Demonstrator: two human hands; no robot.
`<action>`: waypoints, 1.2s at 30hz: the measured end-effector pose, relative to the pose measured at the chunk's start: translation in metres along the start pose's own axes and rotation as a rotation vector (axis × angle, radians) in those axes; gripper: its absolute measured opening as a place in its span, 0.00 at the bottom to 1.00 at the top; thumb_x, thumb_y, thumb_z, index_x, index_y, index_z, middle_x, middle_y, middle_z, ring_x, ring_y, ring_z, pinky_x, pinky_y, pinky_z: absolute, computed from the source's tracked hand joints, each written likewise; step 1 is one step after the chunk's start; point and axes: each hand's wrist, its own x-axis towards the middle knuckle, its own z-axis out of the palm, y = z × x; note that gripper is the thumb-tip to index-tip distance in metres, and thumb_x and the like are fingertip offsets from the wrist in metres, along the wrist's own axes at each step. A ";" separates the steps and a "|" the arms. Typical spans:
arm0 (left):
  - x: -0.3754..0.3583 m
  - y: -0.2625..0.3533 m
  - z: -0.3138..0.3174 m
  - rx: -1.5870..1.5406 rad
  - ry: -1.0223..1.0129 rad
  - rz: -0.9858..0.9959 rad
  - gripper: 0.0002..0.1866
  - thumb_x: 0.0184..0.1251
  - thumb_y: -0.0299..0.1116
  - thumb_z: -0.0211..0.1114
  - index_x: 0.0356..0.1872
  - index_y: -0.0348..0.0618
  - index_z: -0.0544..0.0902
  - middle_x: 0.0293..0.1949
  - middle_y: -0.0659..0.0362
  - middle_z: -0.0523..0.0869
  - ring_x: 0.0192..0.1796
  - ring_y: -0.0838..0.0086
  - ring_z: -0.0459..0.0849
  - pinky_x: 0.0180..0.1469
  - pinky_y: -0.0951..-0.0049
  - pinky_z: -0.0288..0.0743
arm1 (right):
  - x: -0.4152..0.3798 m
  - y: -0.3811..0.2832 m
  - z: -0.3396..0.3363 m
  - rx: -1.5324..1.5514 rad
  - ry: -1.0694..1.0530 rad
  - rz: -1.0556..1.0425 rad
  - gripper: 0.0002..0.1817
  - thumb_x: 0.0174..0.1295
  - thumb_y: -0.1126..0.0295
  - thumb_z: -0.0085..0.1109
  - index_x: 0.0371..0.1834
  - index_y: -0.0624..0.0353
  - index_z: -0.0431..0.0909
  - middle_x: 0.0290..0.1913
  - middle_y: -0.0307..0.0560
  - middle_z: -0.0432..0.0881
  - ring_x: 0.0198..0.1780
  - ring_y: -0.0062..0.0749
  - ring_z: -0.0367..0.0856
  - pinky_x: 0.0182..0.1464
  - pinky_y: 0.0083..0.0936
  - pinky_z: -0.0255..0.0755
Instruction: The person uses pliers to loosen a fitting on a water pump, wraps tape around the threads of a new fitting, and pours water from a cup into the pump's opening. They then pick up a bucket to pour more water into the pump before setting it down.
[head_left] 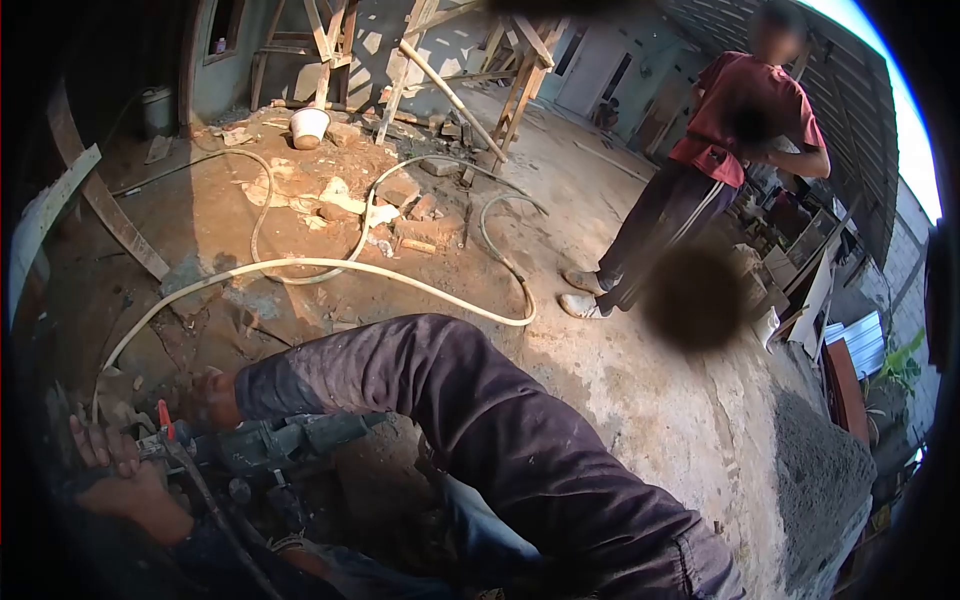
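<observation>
In the shadow at lower left, my left hand [105,447] has its fingers curled over the rear end of a grey-green power tool [262,442]. The tool lies beside my bent leg, its tapered end pointing right. A small red piece [165,418] stands up near my fingers, and a thin dark rod or cable [215,505] runs down from it. Of my right arm, a wrist with a light band [290,545] shows under the tool; the right fingers are hidden in the dark. A bare foot [217,398] is just beyond the tool.
A pale hose [330,263] loops over the dirt ahead. Broken bricks [398,190] and a white bucket [309,128] lie near wooden props [420,70]. A person in a red shirt [745,110] stands at right. A dark stone-like block [820,480] is at lower right.
</observation>
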 end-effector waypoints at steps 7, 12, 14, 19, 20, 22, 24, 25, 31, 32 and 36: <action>-0.017 0.002 0.017 -0.004 -0.066 0.074 0.42 0.71 0.68 0.42 0.58 0.33 0.76 0.19 0.64 0.64 0.14 0.81 0.56 0.15 0.84 0.54 | -0.009 -0.005 -0.044 0.008 -0.031 -0.026 0.07 0.51 0.64 0.62 0.27 0.53 0.86 0.34 0.46 0.87 0.34 0.46 0.87 0.27 0.42 0.73; -0.046 0.006 0.055 0.185 0.096 0.108 0.33 0.68 0.61 0.58 0.53 0.37 0.79 0.19 0.67 0.62 0.15 0.84 0.57 0.19 0.87 0.53 | 0.000 -0.042 -0.021 -0.307 0.053 0.333 0.06 0.52 0.65 0.60 0.25 0.52 0.85 0.29 0.42 0.83 0.33 0.43 0.83 0.31 0.43 0.72; -0.045 0.001 0.057 0.164 0.164 0.105 0.29 0.68 0.57 0.62 0.52 0.39 0.80 0.19 0.69 0.61 0.15 0.86 0.57 0.20 0.88 0.52 | -0.001 -0.033 -0.022 -0.288 0.071 0.339 0.06 0.52 0.64 0.60 0.24 0.51 0.84 0.27 0.41 0.81 0.34 0.41 0.81 0.33 0.42 0.71; -0.044 -0.008 0.050 0.148 0.042 0.050 0.25 0.69 0.55 0.63 0.49 0.42 0.80 0.18 0.71 0.59 0.15 0.90 0.58 0.19 0.89 0.49 | -0.010 -0.016 -0.014 -0.090 0.132 0.058 0.04 0.51 0.65 0.61 0.23 0.47 0.83 0.24 0.38 0.78 0.29 0.39 0.79 0.28 0.43 0.68; -0.043 -0.011 0.049 0.124 0.043 0.059 0.25 0.69 0.55 0.63 0.49 0.42 0.80 0.18 0.71 0.59 0.15 0.90 0.58 0.19 0.89 0.49 | -0.009 -0.016 0.000 -0.135 0.198 0.094 0.03 0.51 0.65 0.62 0.23 0.47 0.83 0.24 0.38 0.79 0.28 0.40 0.80 0.26 0.44 0.67; -0.038 -0.014 0.046 0.084 -0.045 0.060 0.23 0.71 0.54 0.62 0.48 0.42 0.79 0.16 0.71 0.58 0.11 0.88 0.55 0.14 0.87 0.47 | 0.003 -0.021 0.031 -0.196 0.352 0.182 0.02 0.50 0.65 0.63 0.22 0.46 0.83 0.25 0.38 0.81 0.26 0.40 0.81 0.23 0.45 0.65; -0.037 -0.013 0.048 0.067 -0.050 0.059 0.23 0.72 0.54 0.61 0.48 0.42 0.78 0.15 0.70 0.58 0.10 0.88 0.53 0.13 0.85 0.45 | 0.018 -0.013 0.080 -0.113 0.309 0.167 0.04 0.49 0.64 0.64 0.20 0.46 0.83 0.24 0.39 0.81 0.27 0.41 0.81 0.22 0.45 0.65; -0.038 -0.013 0.049 0.046 -0.055 0.040 0.22 0.72 0.53 0.60 0.47 0.42 0.77 0.14 0.70 0.57 0.09 0.87 0.52 0.11 0.83 0.44 | 0.019 -0.011 0.085 -0.038 0.248 0.159 0.05 0.48 0.63 0.65 0.18 0.47 0.82 0.23 0.39 0.82 0.27 0.41 0.82 0.22 0.44 0.64; -0.047 -0.005 0.052 0.078 -0.030 0.075 0.22 0.72 0.53 0.61 0.47 0.43 0.78 0.15 0.70 0.57 0.10 0.87 0.52 0.12 0.83 0.44 | 0.008 -0.025 -0.023 0.024 0.023 0.186 0.04 0.48 0.64 0.65 0.23 0.50 0.85 0.28 0.43 0.84 0.31 0.43 0.84 0.28 0.41 0.72; -0.047 -0.005 0.053 0.079 -0.031 0.077 0.22 0.72 0.53 0.61 0.47 0.43 0.78 0.15 0.70 0.57 0.10 0.87 0.52 0.12 0.83 0.44 | 0.006 -0.024 -0.042 0.047 -0.006 0.158 0.05 0.48 0.64 0.65 0.24 0.50 0.85 0.28 0.43 0.84 0.32 0.43 0.85 0.29 0.41 0.73; -0.045 -0.006 0.054 0.123 0.030 0.067 0.24 0.69 0.54 0.63 0.49 0.43 0.78 0.18 0.69 0.61 0.10 0.87 0.52 0.13 0.84 0.44 | 0.003 -0.012 -0.070 0.145 -0.157 0.132 0.08 0.49 0.62 0.65 0.27 0.51 0.87 0.32 0.45 0.87 0.36 0.45 0.87 0.32 0.42 0.77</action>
